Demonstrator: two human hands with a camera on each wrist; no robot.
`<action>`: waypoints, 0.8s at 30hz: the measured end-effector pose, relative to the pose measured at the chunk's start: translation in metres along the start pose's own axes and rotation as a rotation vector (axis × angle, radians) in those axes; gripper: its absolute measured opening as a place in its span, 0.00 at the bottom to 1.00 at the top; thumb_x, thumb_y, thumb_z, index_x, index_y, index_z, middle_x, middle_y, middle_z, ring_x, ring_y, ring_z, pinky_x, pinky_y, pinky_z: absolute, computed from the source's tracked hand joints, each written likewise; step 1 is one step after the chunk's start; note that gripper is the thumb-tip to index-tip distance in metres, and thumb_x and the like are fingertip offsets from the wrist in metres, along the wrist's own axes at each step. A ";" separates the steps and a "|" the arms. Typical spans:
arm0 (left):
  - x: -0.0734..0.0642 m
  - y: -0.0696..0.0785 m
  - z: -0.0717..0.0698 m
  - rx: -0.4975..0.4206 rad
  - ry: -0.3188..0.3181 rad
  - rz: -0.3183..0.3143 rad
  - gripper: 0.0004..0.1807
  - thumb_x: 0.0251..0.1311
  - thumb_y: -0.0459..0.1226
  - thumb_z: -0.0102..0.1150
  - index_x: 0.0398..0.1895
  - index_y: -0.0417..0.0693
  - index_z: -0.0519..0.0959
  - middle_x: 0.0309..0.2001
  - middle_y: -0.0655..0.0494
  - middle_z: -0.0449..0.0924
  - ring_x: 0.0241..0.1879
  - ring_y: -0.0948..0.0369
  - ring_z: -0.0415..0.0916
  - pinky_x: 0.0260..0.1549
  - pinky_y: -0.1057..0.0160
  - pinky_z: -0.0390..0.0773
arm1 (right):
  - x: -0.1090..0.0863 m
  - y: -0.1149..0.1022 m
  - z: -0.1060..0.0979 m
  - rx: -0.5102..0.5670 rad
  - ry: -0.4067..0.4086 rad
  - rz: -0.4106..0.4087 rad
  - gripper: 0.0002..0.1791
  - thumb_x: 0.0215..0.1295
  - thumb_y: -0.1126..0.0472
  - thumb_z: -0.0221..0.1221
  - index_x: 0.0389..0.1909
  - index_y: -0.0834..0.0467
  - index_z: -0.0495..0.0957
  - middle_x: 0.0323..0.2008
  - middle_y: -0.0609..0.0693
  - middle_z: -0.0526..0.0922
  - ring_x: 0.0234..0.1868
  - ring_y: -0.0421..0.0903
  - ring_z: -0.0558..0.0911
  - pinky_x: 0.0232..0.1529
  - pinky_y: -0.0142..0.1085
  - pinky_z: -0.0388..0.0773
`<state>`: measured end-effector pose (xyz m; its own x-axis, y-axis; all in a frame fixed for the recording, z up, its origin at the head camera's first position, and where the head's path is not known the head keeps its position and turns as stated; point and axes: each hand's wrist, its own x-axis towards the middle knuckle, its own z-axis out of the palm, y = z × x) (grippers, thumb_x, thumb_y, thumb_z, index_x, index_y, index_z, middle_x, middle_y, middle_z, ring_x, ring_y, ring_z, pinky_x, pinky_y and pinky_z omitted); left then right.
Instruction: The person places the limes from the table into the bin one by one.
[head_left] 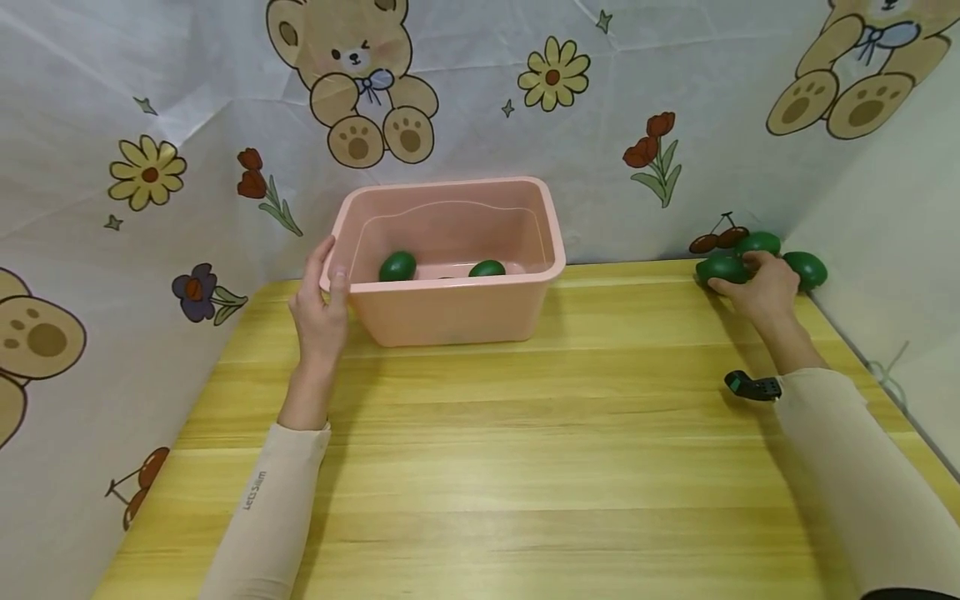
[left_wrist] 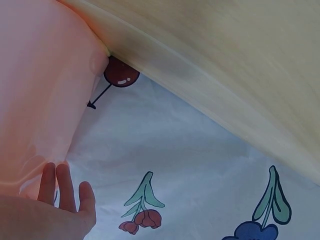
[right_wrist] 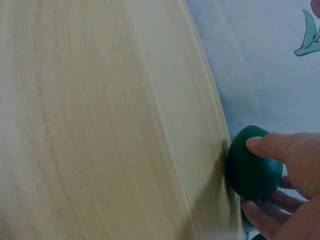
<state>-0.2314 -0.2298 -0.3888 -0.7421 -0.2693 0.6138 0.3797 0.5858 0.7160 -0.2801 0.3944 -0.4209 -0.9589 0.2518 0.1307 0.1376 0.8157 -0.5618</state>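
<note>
two things at once: rests the left fingers [left_wrist: 66,187] against the left end of a pink bin [head_left: 450,315], and pinches a green ovoid [right_wrist: 250,172] with the right fingers [right_wrist: 260,220]. on the left, extends the fingers nearly straight and slightly apart, touching the outer wall with two tips and bringing the thumb near the front corner of the rim; cannot tell how firmly. on the right, bends the fingers to the width of the ovoid, with thumb on one side and fingertips on the other. holds that ovoid at the far edge of the surface [head_left: 525,442]; cannot tell whether resting there or just above. just beyond the right fingers, shows a second green ovoid [head_left: 757,242], and just to their right a third green ovoid [head_left: 807,271]. inside the bin, to the right of the left fingers, shows a near-left ovoid [head_left: 397,267] and, farther from those fingers, another green ovoid [head_left: 487,268], partly hidden by the front wall. beyond both sets of fingers, shows a pale cloth [head_left: 480,142] printed with bears, flowers and cherries. nearer than the right fingers, shows a small black device [head_left: 752,387] at the wrist.
</note>
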 end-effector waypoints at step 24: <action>0.002 -0.001 0.001 -0.004 0.008 0.007 0.31 0.71 0.55 0.50 0.74 0.57 0.76 0.68 0.53 0.81 0.60 0.49 0.82 0.61 0.41 0.78 | -0.023 -0.049 -0.013 0.102 0.117 -0.165 0.37 0.70 0.50 0.68 0.72 0.67 0.72 0.61 0.74 0.76 0.63 0.73 0.72 0.70 0.68 0.55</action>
<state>-0.2336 -0.2297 -0.3885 -0.7351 -0.2710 0.6215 0.3874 0.5843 0.7131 -0.2612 0.3552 -0.3861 -0.9302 0.1829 0.3183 -0.0502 0.7955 -0.6038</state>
